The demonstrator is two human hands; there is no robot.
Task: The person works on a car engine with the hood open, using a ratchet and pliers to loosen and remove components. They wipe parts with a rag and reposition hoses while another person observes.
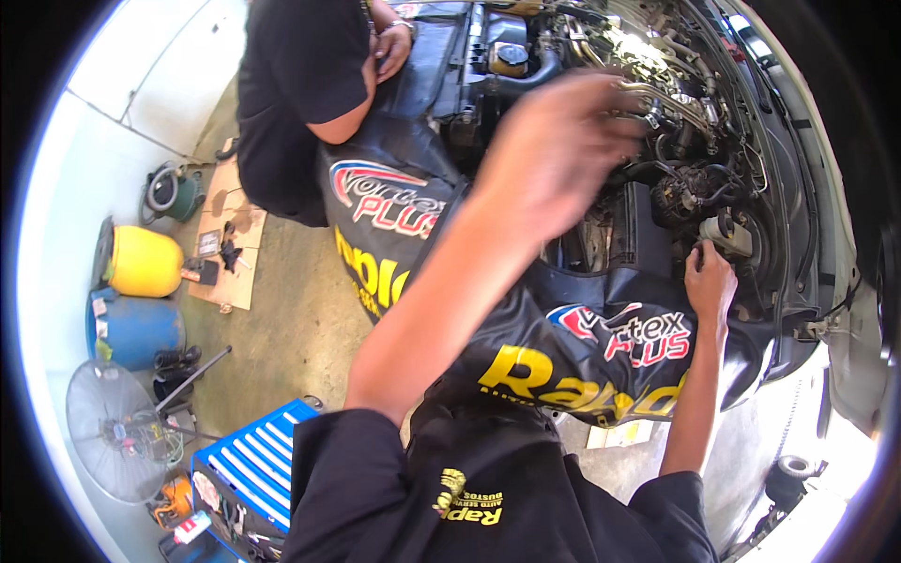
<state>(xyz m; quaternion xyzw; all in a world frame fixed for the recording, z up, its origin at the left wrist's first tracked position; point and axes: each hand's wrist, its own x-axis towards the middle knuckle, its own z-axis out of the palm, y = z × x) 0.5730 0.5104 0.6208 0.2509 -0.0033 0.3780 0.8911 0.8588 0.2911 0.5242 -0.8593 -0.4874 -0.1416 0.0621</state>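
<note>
My left hand (pixel 572 150) is smeared by motion, raised over the open engine bay near metal pipes (pixel 676 108); whether it holds anything is unclear. My right hand (pixel 709 277) is closed, its fingertips at the lower edge of a pale plastic reservoir (pixel 730 235); what they grip, if anything, is too small to make out. A black fender cover (pixel 526 338) with printed graphics drapes over the car's edge below both hands. Beside the right hand lies a long black box (pixel 633 225) in the engine bay.
Another person (pixel 300 94) leans on the car at upper left, hands (pixel 389 52) near their chest. At left are cardboard (pixel 235 197), yellow (pixel 145 258) and blue (pixel 131 328) drums, a standing fan (pixel 113 432) and a blue tool cart (pixel 253 464). The raised hood (pixel 854 188) borders the right.
</note>
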